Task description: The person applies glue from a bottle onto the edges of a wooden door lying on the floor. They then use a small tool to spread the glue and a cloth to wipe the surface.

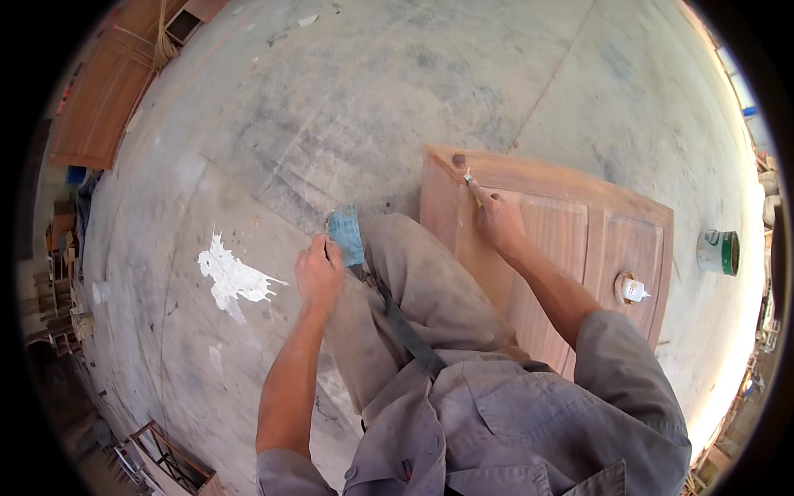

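Observation:
A panelled wooden door (546, 240) lies to my right, with a dark spot (459, 159) near its far left corner. My right hand (501, 221) is closed around a slim tool (470, 178) with a pale tip, either a small brush or a narrow blade. The tip is at the door's frame, close to the dark spot. On the left, my left hand (320, 269) grips a blue sheet with printing on it (346, 235), which looks like the back of sandpaper. It is held beside my knee, apart from the door.
A white nozzle bottle (633, 290) stands on the door beside a round brownish thing. Right of the door lies a white and green can (718, 252). White splatter (236, 277) marks the concrete floor on my left. Wooden doors (103, 91) and a broom (165, 51) are at far left.

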Tool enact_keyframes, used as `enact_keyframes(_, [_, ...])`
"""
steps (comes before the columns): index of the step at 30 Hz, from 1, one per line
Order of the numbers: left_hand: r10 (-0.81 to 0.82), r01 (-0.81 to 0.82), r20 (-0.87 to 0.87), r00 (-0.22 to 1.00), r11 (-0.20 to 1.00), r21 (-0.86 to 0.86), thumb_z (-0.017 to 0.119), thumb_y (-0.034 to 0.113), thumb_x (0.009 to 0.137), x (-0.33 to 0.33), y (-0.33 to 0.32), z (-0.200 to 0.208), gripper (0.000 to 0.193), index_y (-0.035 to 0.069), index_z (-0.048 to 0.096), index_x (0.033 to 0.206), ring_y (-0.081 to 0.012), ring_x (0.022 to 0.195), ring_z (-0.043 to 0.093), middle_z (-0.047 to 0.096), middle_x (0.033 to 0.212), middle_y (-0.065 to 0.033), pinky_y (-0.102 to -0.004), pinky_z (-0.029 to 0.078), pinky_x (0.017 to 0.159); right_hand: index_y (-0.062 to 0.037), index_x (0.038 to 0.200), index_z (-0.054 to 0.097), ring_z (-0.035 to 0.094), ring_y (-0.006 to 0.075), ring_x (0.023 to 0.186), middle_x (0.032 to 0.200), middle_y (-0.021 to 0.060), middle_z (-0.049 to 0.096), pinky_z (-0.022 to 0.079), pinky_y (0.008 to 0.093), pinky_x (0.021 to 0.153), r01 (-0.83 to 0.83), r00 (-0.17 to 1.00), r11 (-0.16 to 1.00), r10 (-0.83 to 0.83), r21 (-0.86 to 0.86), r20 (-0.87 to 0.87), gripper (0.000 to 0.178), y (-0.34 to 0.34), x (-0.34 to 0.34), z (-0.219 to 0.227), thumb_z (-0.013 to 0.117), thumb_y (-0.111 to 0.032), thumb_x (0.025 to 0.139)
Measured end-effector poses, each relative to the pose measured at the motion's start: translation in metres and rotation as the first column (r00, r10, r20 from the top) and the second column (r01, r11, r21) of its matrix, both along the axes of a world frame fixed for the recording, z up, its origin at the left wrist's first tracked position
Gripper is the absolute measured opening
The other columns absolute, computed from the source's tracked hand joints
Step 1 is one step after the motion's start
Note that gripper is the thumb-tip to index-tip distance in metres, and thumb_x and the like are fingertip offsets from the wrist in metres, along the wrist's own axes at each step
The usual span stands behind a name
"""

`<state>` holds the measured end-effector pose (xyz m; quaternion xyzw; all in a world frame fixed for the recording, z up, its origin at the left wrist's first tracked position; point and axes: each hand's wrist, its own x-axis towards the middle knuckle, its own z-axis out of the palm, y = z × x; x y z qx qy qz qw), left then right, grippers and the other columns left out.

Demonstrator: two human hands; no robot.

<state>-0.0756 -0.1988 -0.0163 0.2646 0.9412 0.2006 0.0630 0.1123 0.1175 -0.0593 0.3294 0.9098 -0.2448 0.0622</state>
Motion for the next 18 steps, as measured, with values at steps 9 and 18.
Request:
enact_keyframes(9, [-0.017,0.016,0.02,1.0,1.0,0.022,0.06,0.019,0.098,-0.001,0.002,-0.001,0.022,0.005,0.067,0.114,-0.0435,0.084,0.066,0.073,0.091,-0.0218,-0.0532,0.051,0.078,-0.027,0.154,0.052,0.069,0.0431,0.091,0.1,0.0259,0.071,0.054,0.0534,0.077,-0.036,0.975,0.996,0.053,0.083,-0.214,0.065,0.006,0.001,-0.009,0.056,-0.005,0.092])
enact_keyframes(18, [-0.032,0.032,-0.011,0.999,0.999,0.039,0.059,0.018,0.098,-0.002,0.006,0.0,0.017,0.004,0.065,0.107,-0.0435,0.08,0.064,0.072,0.091,-0.0211,-0.0542,0.05,0.076,-0.0277,0.16,0.042,0.07,0.045,0.09,0.097,0.0296,0.069,0.055,0.0552,0.078,-0.109,0.974,0.986,0.131,0.125,-0.186,0.072,0.014,-0.004,-0.012,0.054,-0.004,0.093])
